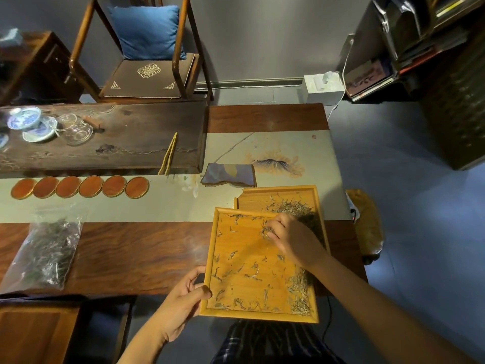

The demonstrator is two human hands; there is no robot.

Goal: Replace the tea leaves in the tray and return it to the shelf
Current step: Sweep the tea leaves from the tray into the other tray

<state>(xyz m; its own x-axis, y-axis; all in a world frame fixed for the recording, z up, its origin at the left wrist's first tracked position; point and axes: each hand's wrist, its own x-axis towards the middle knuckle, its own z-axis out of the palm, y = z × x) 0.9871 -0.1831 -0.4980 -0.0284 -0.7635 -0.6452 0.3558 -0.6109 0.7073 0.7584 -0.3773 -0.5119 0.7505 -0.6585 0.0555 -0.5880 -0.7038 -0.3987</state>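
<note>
There, at the near edge of the table (147, 256), the square wooden tray (258, 315) jutted out over the person's lap, its far corner lapping over a second wooden tray (252, 199) behind it. Loose tea leaves (300, 285) lay scattered across the near tray, thickest along its right side, and a bigger heap of leaves (291, 206) sat in the farther one. The left hand (178, 303) gripped the near tray's left rim, thumb on top of the frame and fingers curled under it. The right hand (291, 239) reached across the tray toward its far right corner, fingers bunched and pinching a small clump of leaves. Well to the left, a clear plastic bag (48, 252) of dark tea lay on the table. Beyond the trays a pale runner (162, 203) carried a row of six round coasters (80, 187), a folded cloth (228, 174) and wooden tongs (169, 155). Farther back stood a dark tea board (126, 137) with a blue-and-white lidded cup (25, 119) and a glass pitcher (76, 130), and a chair (147, 48) with a blue cushion.
</note>
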